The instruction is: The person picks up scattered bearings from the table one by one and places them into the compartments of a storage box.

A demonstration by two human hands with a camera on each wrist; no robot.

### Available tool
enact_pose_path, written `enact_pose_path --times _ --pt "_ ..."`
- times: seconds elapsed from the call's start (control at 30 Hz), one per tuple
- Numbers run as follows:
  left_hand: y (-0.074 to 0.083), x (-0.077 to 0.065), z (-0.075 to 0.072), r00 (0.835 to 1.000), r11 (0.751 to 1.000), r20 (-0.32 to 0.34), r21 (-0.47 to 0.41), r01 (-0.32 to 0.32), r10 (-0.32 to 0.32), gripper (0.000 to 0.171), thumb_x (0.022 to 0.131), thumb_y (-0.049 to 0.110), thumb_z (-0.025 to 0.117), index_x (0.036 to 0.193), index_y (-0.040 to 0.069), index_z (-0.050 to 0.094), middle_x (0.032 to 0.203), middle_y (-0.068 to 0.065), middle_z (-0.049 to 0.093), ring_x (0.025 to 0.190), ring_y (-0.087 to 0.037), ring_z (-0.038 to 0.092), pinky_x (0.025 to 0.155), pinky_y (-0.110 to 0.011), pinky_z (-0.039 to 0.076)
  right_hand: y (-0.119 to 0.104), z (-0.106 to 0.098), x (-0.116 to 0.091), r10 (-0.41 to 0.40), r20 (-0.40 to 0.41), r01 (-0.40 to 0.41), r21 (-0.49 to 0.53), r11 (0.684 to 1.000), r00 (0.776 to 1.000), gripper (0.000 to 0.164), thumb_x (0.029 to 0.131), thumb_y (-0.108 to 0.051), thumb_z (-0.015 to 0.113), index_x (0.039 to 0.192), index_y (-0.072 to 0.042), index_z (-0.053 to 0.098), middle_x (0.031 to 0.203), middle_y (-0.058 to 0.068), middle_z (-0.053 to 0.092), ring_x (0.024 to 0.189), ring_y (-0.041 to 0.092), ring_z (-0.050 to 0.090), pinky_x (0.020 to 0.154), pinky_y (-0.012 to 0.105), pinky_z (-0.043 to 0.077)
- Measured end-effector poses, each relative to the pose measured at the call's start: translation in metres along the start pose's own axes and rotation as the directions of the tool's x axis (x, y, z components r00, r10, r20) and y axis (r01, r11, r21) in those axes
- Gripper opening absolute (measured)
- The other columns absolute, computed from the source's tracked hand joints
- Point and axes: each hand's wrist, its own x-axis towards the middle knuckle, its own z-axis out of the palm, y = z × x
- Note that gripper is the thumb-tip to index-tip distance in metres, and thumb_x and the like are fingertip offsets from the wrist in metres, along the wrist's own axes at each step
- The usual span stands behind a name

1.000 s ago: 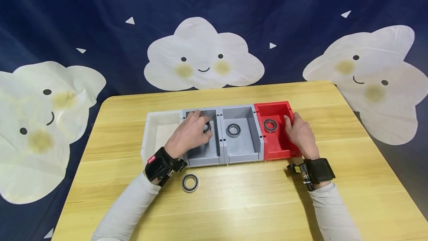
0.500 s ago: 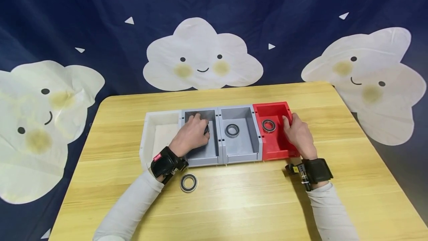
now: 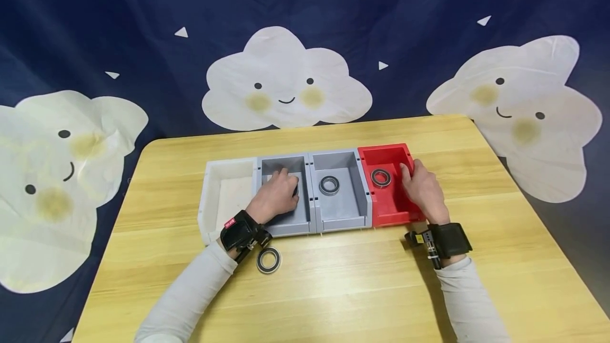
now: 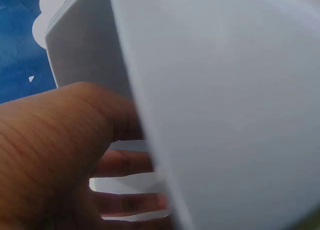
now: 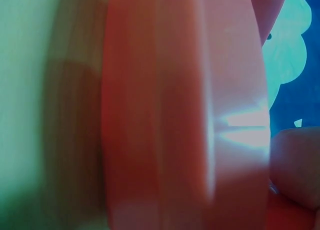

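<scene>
My left hand reaches down into the left grey bin, its fingers curled round a ring bearing that is mostly hidden. In the left wrist view, the near bin wall covers the fingertips of that hand. My right hand grips the right wall of the red bin, its thumb over the inner side. Inside the red bin lies another bearing. A third bearing lies flat in the right grey bin.
A white bin stands at the left end of the joined row. One more bearing lies on the wooden table in front, close to the left wrist strap. A dark blue cloud-patterned curtain hangs behind the table.
My left hand has shifted slightly toward the front right inside the left grey bin, and its bearing has moved with it. My right hand keeps its grip on the red bin.
</scene>
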Motion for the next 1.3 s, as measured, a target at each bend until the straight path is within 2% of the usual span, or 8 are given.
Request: enact_pose_path --times 0.4,0.57,0.7,0.8,0.9,1.0,1.13,1.3 --pt "0.004 -0.003 0.000 0.999 0.998 0.023 0.036 0.043 -0.043 0.032 0.090 0.016 0.072 0.118 -0.001 0.067 0.119 -0.025 0.060 0.105 -0.038 0.061 0.086 -0.052 0.058 0.001 0.001 0.000 0.001 -0.012 -0.002 -0.009 1.000 1.000 0.038 0.108 -0.037 0.040 0.107 0.001 0.046 0.082 0.019 0.054 0.078 0.035 0.061 0.060 0.036 0.044" --pt "0.005 -0.008 -0.004 1.000 0.998 0.000 0.056 0.029 -0.029 0.037 0.091 0.017 0.072 0.122 -0.002 0.066 0.118 -0.025 0.060 0.106 -0.037 0.061 0.087 -0.049 0.058 -0.001 0.001 0.000 0.010 0.013 -0.010 -0.004 1.000 1.000 0.039 0.108 -0.037 0.039 0.111 0.001 0.046 0.088 0.021 0.055 0.083 0.037 0.061 0.063 0.037 0.046" --pt "0.004 -0.014 -0.010 0.999 0.998 -0.035 0.052 0.019 -0.017 0.033 0.092 0.017 0.070 0.120 -0.002 0.067 0.114 -0.022 0.059 0.103 -0.032 0.061 0.087 -0.045 0.058 -0.001 0.000 -0.001 -0.001 0.009 0.001 -0.006 1.000 1.000 0.038 0.108 -0.036 0.039 0.111 0.001 0.047 0.089 0.022 0.057 0.084 0.038 0.062 0.065 0.039 0.047" --pt "0.002 -0.022 -0.016 0.996 1.000 -0.090 0.028 0.007 -0.005 0.027 0.094 0.015 0.068 0.116 -0.001 0.068 0.106 -0.018 0.059 0.092 -0.027 0.058 0.077 -0.040 0.058 0.000 -0.001 -0.001 -0.002 0.010 0.002 -0.007 1.000 1.000 0.038 0.108 -0.036 0.040 0.111 0.001 0.047 0.090 0.022 0.057 0.085 0.038 0.062 0.067 0.040 0.048" --pt "0.000 -0.036 -0.021 0.984 1.000 -0.179 0.010 -0.010 0.011 0.023 0.094 0.015 0.067 0.111 0.000 0.070 0.096 -0.012 0.056 0.080 -0.022 0.053 0.063 -0.036 0.055 -0.001 0.001 0.000 0.005 0.022 -0.005 -0.003 1.000 1.000 0.039 0.108 -0.036 0.040 0.112 0.002 0.047 0.092 0.022 0.058 0.086 0.038 0.062 0.067 0.039 0.049" --pt "0.000 -0.054 -0.026 0.960 1.000 -0.278 0.022 -0.019 0.025 0.022 0.096 0.018 0.067 0.111 0.003 0.071 0.092 -0.009 0.058 0.073 -0.019 0.055 0.056 -0.036 0.053 -0.002 0.001 0.000 -0.001 0.023 0.001 -0.002 1.000 1.000 0.039 0.108 -0.036 0.040 0.112 0.002 0.046 0.090 0.022 0.057 0.085 0.037 0.062 0.066 0.039 0.048" --pt "0.001 -0.080 -0.029 0.930 0.999 -0.367 0.038 -0.003 0.017 0.022 0.096 0.021 0.066 0.111 0.006 0.074 0.095 -0.008 0.066 0.074 -0.019 0.062 0.055 -0.037 0.054 -0.002 0.000 -0.001 -0.028 0.002 0.028 -0.012 1.000 1.000 0.038 0.109 -0.035 0.040 0.107 0.003 0.045 0.080 0.018 0.051 0.078 0.037 0.060 0.063 0.039 0.044" --pt "0.004 -0.108 -0.026 0.905 1.000 -0.426 0.027 0.012 0.000 0.020 0.094 0.021 0.069 0.105 0.006 0.075 0.094 -0.006 0.069 0.078 -0.021 0.067 0.057 -0.038 0.056 -0.001 -0.001 -0.002 -0.048 -0.014 0.047 -0.020 0.999 0.999 0.037 0.109 -0.034 0.040 0.102 0.002 0.044 0.073 0.014 0.045 0.070 0.034 0.057 0.058 0.036 0.039"
